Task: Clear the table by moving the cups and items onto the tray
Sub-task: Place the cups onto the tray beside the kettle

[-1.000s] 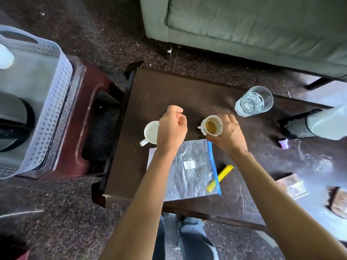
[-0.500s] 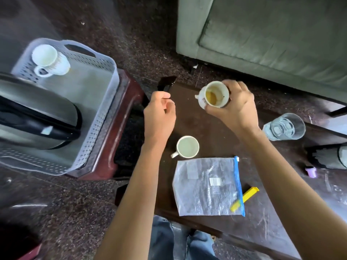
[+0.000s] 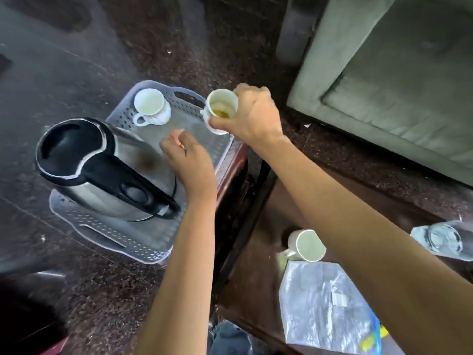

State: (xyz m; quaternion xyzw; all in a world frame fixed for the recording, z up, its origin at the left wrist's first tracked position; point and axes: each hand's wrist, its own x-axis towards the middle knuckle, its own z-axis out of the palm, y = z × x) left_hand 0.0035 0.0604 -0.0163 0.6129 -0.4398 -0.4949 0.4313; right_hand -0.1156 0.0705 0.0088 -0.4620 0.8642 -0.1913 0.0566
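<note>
Right hand (image 3: 252,115) gripping stained cup (image 3: 220,111) above tray (image 3: 222,147) edge; left hand (image 3: 190,162) loosely curled, empty.

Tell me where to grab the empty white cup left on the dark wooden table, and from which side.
Grip the empty white cup around its body from above and the right. Its small handle points left toward the table edge, while the clear plastic bag lies close in front, so the right flank seems the freest approach.
</note>
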